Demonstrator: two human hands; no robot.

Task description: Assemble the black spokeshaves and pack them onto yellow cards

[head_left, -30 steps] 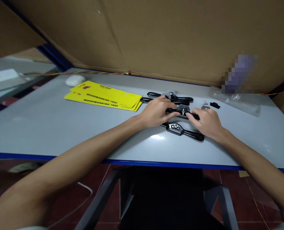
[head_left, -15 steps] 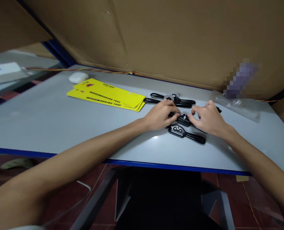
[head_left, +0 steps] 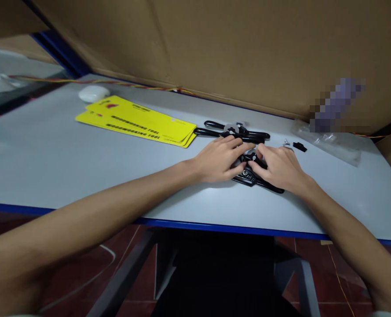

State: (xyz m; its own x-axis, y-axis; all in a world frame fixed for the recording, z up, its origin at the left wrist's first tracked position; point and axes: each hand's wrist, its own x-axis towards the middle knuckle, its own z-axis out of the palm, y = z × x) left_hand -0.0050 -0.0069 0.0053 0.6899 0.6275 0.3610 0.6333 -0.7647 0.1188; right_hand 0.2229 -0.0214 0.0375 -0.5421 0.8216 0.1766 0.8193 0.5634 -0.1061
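Several black two-handled tools lie on the grey table. My left hand and my right hand meet over the middle tool, fingers closed around its centre where a small silver wing screw shows. A nearer black tool lies partly under both hands, its handle sticking out to the right. Two more black tools rest just beyond my fingers.
Yellow cards lie at the left, with a white oval object behind them. A small wing screw and a black part sit right of the tools. A clear plastic bag lies far right. Cardboard walls stand behind.
My right hand moved back in from the right and closed on the middle tool's centre beside my left hand. The view shifted slightly right.
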